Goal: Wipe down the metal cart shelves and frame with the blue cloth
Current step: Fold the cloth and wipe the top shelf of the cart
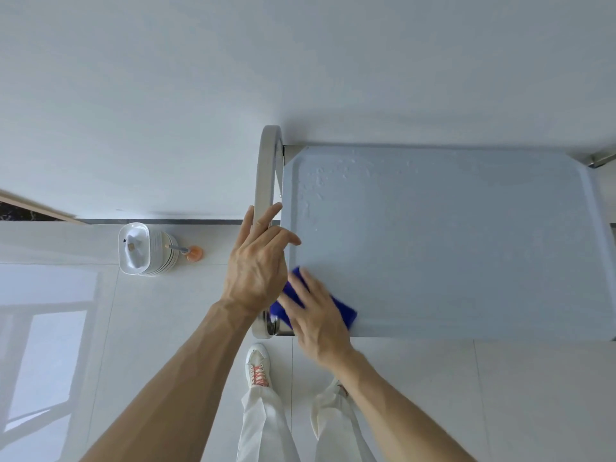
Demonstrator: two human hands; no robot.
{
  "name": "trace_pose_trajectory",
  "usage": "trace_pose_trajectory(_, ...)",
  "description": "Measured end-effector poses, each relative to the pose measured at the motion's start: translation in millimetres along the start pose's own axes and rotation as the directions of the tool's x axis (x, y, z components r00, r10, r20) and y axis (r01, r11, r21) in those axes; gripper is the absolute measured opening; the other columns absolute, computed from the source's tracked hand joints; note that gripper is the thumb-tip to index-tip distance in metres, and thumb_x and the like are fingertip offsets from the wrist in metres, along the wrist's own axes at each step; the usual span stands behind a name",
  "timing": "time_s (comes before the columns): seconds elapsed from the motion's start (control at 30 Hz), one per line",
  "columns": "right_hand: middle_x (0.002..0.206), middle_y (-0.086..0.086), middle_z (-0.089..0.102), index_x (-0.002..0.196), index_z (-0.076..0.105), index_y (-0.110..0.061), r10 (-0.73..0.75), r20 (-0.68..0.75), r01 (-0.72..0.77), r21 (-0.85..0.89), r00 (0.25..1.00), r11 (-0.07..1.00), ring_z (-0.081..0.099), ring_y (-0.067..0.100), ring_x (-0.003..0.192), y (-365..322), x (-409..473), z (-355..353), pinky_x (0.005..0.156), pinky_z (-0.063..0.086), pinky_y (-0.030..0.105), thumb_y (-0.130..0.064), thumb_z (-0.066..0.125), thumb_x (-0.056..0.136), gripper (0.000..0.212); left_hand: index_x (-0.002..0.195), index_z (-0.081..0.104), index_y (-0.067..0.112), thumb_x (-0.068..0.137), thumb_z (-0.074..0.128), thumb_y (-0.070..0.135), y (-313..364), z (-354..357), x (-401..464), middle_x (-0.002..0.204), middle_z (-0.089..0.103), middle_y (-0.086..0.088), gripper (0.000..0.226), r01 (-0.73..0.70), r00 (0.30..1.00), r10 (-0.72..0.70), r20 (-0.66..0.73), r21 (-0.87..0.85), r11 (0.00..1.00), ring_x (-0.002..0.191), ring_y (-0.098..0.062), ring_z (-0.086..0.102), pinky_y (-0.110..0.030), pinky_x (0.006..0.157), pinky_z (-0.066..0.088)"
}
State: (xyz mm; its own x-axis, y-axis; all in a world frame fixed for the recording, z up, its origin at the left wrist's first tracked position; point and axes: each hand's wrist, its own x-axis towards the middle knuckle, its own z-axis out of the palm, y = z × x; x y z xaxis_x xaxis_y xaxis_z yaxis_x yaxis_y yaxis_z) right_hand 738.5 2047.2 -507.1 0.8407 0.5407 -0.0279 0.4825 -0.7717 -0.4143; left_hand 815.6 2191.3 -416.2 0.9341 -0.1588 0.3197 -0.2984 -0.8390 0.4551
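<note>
Both forearms reach in from below: the left hand (256, 261) sits over the cart's handle (265, 168), fingers straight and spread, gripping nothing that shows. Just right of it, the right hand (316, 315) presses flat, fingers extended, on the blue cloth (346, 311) at the near-left corner of the top shelf (450, 235). Droplets speckle the shelf's far-left area.

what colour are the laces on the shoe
Pinkish-red laces on a white shoe, seen in the head view, below the cart.
</note>
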Motion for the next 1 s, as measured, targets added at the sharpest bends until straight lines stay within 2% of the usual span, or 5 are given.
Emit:
trace_pose_trajectory(0.17, 0.153, 0.011, 0.044, 0.138, 0.058, -0.008, -0.013, -0.091, 0.014, 0.012, 0.996, 1.000, 0.037, 0.031, 0.145, 80, -75, -30, 0.112, 0.038, 0.052, -0.018, 0.051, 0.100, 0.040, 0.086, 0.072, 0.006, 0.079, 0.027, -0.012, 1, 2, 0, 0.080, 0.067, -0.004, 0.048, 0.004, 1.000, -0.004, -0.015, 0.022, 1.000, 0.133, -0.030, 0.053, -0.060, 0.113, 0.033)
trace_pose_trajectory(0.43, 0.142, 0.025, 0.053, 0.135, 0.059, -0.003, 0.459, -0.316, -0.502, -0.067, 0.830, 0.862, 0.045, 0.047, 0.135, 142, 25, -73, 0.105, 0.042, 0.058, -0.022, 0.048, 0.102, 0.040, 0.085, 0.072, 0.005, 0.083, 0.028, -0.010, 2, 3, -1, 0.083, 0.069, -0.004, 0.047, 0.009, 1.000, -0.009, -0.003, 0.057, 0.998, 0.134, -0.028, 0.052, -0.056, 0.117, 0.030)
trace_pose_trajectory(0.63, 0.150, 0.014, 0.048, 0.142, 0.053, -0.014, 0.155, -0.154, -0.165, -0.060, 0.976, 0.984, 0.039, 0.037, 0.142, 34, 11, -14, 0.110, 0.038, 0.052, -0.033, 0.042, 0.104, 0.043, 0.086, 0.071, 0.006, 0.080, 0.034, -0.017, 1, 1, -1, 0.088, 0.071, -0.004, 0.044, 0.008, 1.000, -0.010, 0.019, 0.075, 0.997, 0.136, -0.026, 0.050, -0.055, 0.117, 0.029)
trace_pose_trajectory(0.77, 0.154, 0.009, 0.043, 0.141, 0.054, -0.017, -0.097, -0.047, 0.093, -0.070, 0.994, 0.993, 0.032, 0.030, 0.147, 61, -49, -18, 0.117, 0.032, 0.049, -0.032, 0.045, 0.104, 0.041, 0.086, 0.071, 0.006, 0.082, 0.036, -0.017, 4, 0, 0, 0.088, 0.071, -0.004, 0.042, 0.016, 0.999, -0.019, 0.037, 0.093, 0.996, 0.137, -0.026, 0.049, -0.055, 0.117, 0.029)
trace_pose_trajectory(1.0, 0.144, 0.020, 0.053, 0.134, 0.059, -0.004, 0.281, -0.228, -0.316, -0.134, 0.932, 0.939, 0.047, 0.043, 0.135, 196, -46, -83, 0.105, 0.042, 0.057, -0.028, 0.038, 0.104, 0.044, 0.085, 0.071, 0.006, 0.082, 0.031, -0.014, 8, -1, 1, 0.086, 0.070, -0.004, 0.044, 0.025, 0.999, -0.028, 0.041, 0.089, 0.996, 0.137, -0.026, 0.049, -0.054, 0.118, 0.028)
